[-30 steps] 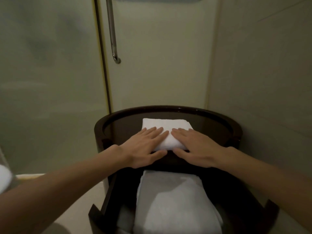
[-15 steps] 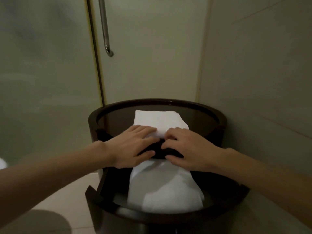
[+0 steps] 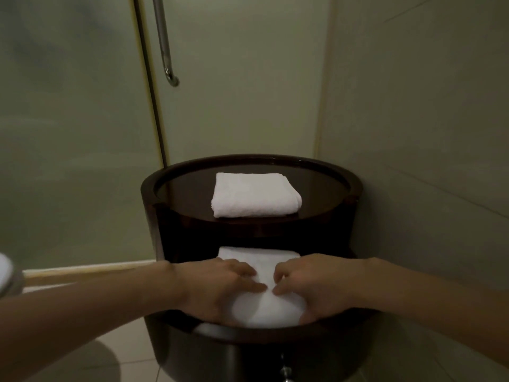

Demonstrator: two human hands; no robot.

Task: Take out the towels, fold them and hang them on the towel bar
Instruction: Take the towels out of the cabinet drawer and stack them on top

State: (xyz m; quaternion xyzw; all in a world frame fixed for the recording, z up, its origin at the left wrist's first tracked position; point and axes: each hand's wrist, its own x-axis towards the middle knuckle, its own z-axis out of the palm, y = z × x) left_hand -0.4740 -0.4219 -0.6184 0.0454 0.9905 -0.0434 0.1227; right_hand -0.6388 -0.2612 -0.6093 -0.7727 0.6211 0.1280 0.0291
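White drawer towel (image 3: 261,274), left hand (image 3: 217,289), right hand (image 3: 316,288) gripping it

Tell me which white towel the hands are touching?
The lower towel in the open drawer; both hands rest on it. The folded towel on top lies untouched.

You find no text, label, brand, number or sign to read anywhere in this view.
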